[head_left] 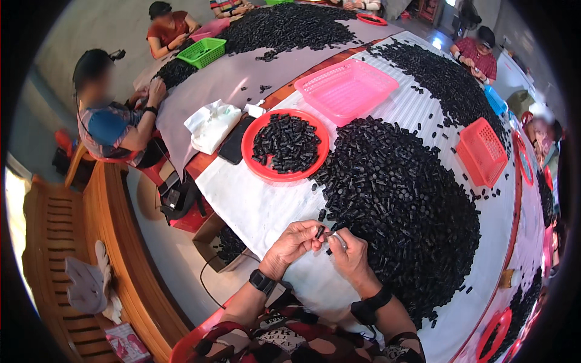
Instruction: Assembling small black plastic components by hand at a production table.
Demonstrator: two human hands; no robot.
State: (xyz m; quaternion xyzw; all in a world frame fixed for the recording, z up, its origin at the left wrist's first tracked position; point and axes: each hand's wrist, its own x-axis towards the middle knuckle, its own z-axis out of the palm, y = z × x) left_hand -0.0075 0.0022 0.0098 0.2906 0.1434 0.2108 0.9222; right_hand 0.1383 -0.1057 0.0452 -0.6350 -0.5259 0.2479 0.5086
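My left hand (295, 243) is closed, pinching a small black cylindrical piece (319, 232) between thumb and fingertips. Close beside it, my right hand (353, 259) is closed around a small silvery-grey object (337, 241) whose kind I cannot make out; its tip is near the piece. Both hands are over the near edge of the white-covered table, just in front of a large heap of loose black pieces (393, 199). Farther back, a round red tray (247, 158) holds more of these black pieces.
Beyond the red tray are a pink basket (378, 80), a dark phone (235, 143) and a white tissue pack (212, 128). A red basket (482, 152) stands past the heap. Below the table's left edge is a cardboard box (209, 235). Several people work around the tables.
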